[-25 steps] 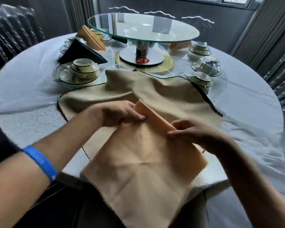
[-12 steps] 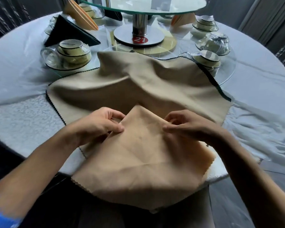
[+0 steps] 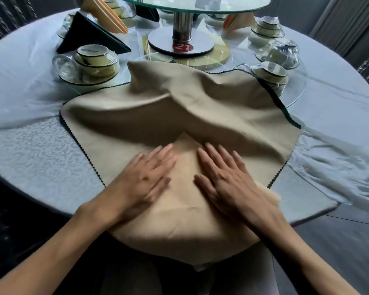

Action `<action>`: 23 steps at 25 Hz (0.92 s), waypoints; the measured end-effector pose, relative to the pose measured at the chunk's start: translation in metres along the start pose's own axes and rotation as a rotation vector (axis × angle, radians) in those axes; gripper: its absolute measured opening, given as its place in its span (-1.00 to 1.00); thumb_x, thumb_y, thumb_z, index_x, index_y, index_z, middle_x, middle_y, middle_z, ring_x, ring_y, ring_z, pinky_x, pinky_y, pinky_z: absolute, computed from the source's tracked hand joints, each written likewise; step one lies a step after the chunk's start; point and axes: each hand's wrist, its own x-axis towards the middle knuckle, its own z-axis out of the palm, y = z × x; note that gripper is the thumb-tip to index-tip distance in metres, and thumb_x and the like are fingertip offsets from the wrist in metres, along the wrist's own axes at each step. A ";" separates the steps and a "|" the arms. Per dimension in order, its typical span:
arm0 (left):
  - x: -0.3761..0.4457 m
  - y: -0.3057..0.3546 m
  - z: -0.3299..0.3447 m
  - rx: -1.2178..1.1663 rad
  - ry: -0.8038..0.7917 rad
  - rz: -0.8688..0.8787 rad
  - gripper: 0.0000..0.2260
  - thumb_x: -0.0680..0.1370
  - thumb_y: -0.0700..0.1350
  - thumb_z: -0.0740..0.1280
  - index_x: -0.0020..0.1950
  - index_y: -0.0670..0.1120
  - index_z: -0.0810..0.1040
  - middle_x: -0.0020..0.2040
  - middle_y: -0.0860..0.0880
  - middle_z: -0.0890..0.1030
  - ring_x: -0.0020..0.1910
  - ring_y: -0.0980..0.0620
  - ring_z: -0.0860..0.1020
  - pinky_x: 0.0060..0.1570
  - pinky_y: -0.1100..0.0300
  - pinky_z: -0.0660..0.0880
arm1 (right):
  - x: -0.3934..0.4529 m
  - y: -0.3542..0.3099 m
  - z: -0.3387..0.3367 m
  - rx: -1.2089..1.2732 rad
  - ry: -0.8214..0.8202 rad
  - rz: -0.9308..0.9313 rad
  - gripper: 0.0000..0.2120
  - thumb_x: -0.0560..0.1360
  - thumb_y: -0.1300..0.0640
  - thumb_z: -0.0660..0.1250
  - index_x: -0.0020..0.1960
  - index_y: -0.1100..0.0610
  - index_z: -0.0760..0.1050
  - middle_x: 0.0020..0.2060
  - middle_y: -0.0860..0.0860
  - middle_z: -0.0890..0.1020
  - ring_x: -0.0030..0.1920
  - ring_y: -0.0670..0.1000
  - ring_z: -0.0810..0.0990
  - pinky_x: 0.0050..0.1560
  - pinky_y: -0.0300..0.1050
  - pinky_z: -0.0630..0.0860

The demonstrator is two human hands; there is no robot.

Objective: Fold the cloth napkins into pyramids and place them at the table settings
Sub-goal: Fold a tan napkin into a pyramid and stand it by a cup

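A light orange-tan napkin (image 3: 185, 226) lies at the table's near edge, its far corner pointing away from me and its near part hanging over the edge. My left hand (image 3: 145, 177) and my right hand (image 3: 224, 177) lie flat on it side by side, fingers straight, pressing it down. Under it spreads a larger beige cloth (image 3: 179, 107) with a dark scalloped edge, rumpled into ridges. A dark green folded napkin (image 3: 87, 33) and an orange folded napkin (image 3: 104, 11) stand at the far left. Another orange napkin (image 3: 239, 20) stands at the far right.
The round table (image 3: 30, 145) has a pale patterned cloth. A glass turntable (image 3: 200, 3) on a metal stand (image 3: 181, 28) marked 21 fills the centre. Wrapped cup-and-saucer sets sit at the left (image 3: 92, 62) and right (image 3: 273, 75), (image 3: 281, 52), (image 3: 266, 28).
Both hands let go of the napkin's far corner edges and now lie flat on it. The napkin has settled flatter, and the view has moved closer over the table.
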 end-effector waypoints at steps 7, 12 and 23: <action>-0.109 -0.015 -0.016 -0.030 0.075 -0.003 -0.53 0.69 0.09 0.01 0.51 -0.10 0.37 0.53 -0.01 0.33 0.52 0.01 0.26 0.46 0.00 0.16 | -0.096 0.074 0.013 -0.018 0.029 0.064 -0.40 0.61 -0.31 -0.24 0.60 -0.14 -0.04 0.57 -0.08 0.09 0.56 -0.06 -0.04 0.49 -0.10 -0.13; -0.059 0.013 -0.034 -0.069 0.203 -0.277 -0.51 0.49 0.17 0.19 0.30 -0.06 0.56 0.15 0.02 0.64 0.12 -0.09 0.58 0.10 -0.05 0.47 | -0.055 0.041 -0.009 0.095 0.270 0.100 -0.48 0.52 -0.16 0.14 0.38 0.08 0.44 0.25 0.05 0.58 0.27 0.17 0.49 0.25 0.12 0.36; 0.025 0.002 -0.055 -0.692 0.002 -0.399 -0.71 0.38 0.03 0.36 -0.14 -0.20 0.55 -0.33 -0.11 0.48 -0.31 0.11 0.40 -0.27 0.13 0.35 | 0.023 0.028 -0.049 0.994 -0.005 0.128 -0.93 0.49 0.27 0.41 -0.13 0.26 0.54 -0.35 0.00 0.53 -0.34 -0.06 0.46 -0.33 -0.15 0.36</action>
